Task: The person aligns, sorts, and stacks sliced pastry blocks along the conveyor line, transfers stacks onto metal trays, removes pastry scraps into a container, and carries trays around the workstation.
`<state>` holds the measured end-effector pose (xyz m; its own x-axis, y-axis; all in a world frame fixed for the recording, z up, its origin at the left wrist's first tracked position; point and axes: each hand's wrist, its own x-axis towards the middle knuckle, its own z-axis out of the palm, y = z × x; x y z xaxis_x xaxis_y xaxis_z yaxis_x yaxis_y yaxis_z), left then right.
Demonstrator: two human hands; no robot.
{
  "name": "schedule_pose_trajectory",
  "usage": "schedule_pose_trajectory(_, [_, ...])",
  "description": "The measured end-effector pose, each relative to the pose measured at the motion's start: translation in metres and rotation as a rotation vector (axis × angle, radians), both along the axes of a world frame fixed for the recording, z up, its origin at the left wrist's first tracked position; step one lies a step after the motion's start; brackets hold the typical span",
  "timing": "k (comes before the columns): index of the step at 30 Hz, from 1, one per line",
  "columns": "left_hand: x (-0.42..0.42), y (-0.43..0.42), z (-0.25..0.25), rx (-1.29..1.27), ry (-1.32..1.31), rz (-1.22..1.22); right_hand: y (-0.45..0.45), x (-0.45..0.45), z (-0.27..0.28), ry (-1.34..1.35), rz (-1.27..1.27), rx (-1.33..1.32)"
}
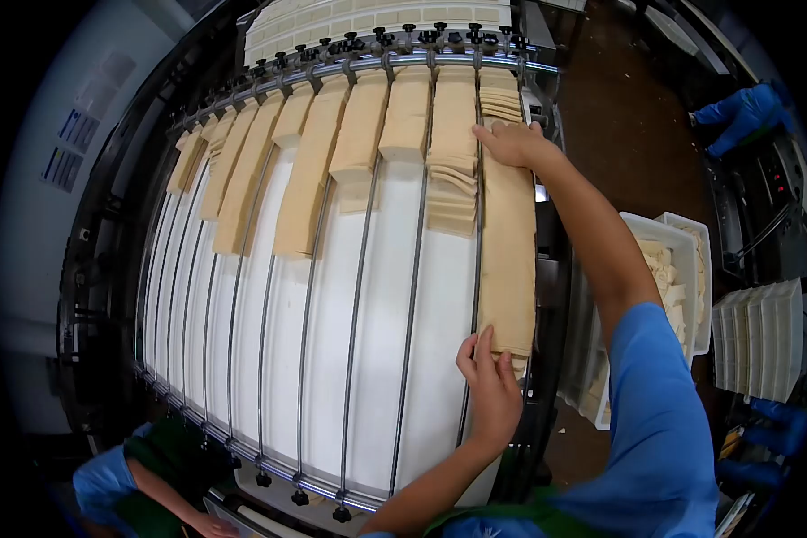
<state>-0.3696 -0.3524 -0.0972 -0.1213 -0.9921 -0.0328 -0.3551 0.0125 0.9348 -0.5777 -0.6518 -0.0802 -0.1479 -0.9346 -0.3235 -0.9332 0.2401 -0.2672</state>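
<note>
A long stack of thin tan sheets (508,242) lies in the rightmost lane of a white belt (332,359), between metal rods. At its far end my right hand (511,143) spans the stack's width, thumb by the left rod and fingers over the far side. My left hand (493,386) is closed about the near end, fingertips on its left edge and thumb on the front. Just beyond my right hand, more sheets (500,94) lie overlapped in the same lane. In the neighbouring lane some sheets (451,193) have slumped into a loose fan.
Several shorter tan stacks (309,170) fill the far ends of the other lanes. A crossbar (359,65) with black knobs runs behind them. White bins (681,269) with scraps and piled pale trays (758,341) stand at right. A co-worker's arm (166,493) shows at lower left.
</note>
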Motion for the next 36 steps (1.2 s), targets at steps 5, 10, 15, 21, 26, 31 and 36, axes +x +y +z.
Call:
schedule_pose_trajectory(5, [-0.009, -0.015, 0.001, 0.002, 0.010, 0.004, -0.007, -0.005, -0.018, 0.040, -0.017, -0.149])
schedule_pose_trajectory(10, [-0.017, -0.027, -0.002, 0.002, 0.011, 0.005, -0.008, -0.006, -0.015, 0.062, 0.010, -0.206])
schedule_pose_trajectory(15, [-0.023, -0.031, -0.010, -0.043, 0.006, 0.029, -0.014, -0.012, -0.014, 0.021, -0.003, -0.223])
schedule_pose_trajectory(21, [-0.038, -0.067, -0.026, -0.123, 0.039, 0.029, -0.017, -0.012, -0.015, 0.128, -0.036, -0.448])
schedule_pose_trajectory(26, [-0.017, -0.056, -0.017, -0.202, 0.072, -0.022, -0.005, -0.011, -0.027, 0.293, -0.031, -0.545])
schedule_pose_trajectory(31, [0.066, 0.000, 0.023, -0.066, 0.349, 0.128, 0.018, -0.006, -0.019, 0.441, -0.004, -0.807])
schedule_pose_trajectory(36, [0.193, 0.089, 0.041, -0.359, 0.216, 0.681, 0.152, 0.147, 0.005, -0.460, 0.411, -0.702])
